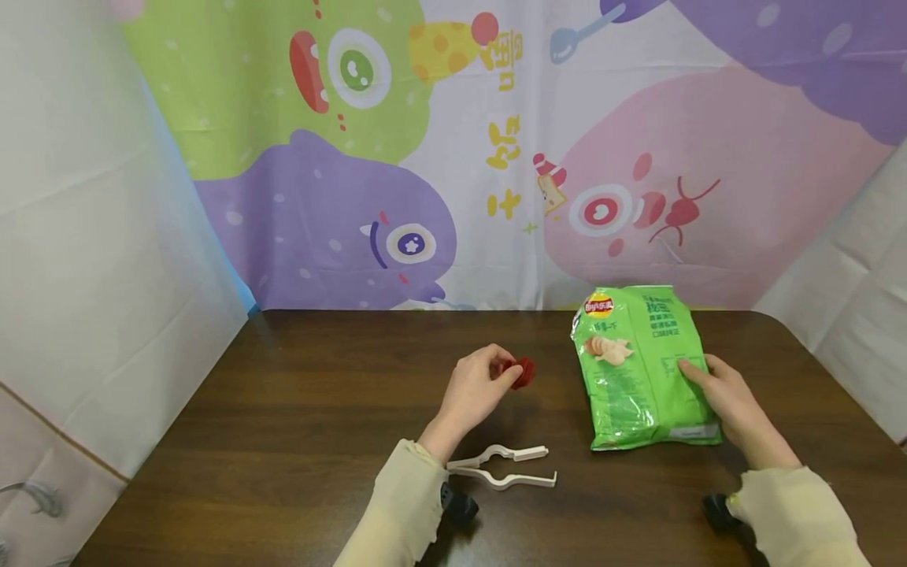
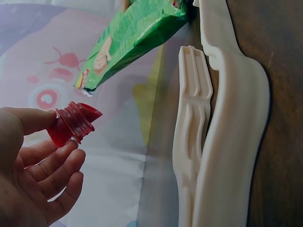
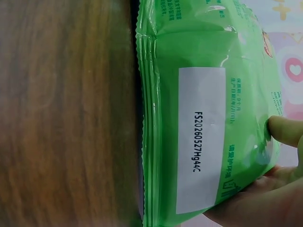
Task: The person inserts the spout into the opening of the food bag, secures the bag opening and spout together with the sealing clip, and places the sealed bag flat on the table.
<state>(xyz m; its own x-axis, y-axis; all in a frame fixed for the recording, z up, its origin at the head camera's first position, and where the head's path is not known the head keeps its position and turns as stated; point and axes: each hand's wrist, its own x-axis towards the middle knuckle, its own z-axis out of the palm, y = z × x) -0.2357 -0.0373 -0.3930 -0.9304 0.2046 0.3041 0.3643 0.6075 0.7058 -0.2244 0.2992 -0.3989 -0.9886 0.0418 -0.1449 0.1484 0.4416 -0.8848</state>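
My left hand (image 1: 471, 394) pinches a small red threaded spout (image 2: 73, 124) between thumb and fingers, raised above the table. The spout is ribbed plastic with a slanted mouth. A green potato chip bag (image 1: 641, 378) is in my right hand (image 1: 737, 402), which grips its right edge with the thumb on the printed side. The bag's back, with its white date label (image 3: 201, 142), faces me, and its crimped lower edge is close over the table. Below the left hand lies a cream plastic bag clip (image 1: 496, 476), its two arms spread apart; the sleeve overlaps its hinge end.
A dark brown wooden table (image 1: 319, 409) carries everything. Behind it hangs a cloth with cartoon monsters (image 1: 397, 228), and white fabric walls (image 1: 85, 197) stand at both sides. Black wrist cameras (image 1: 459, 505) sit at the cuffs, the left one close to the clip.
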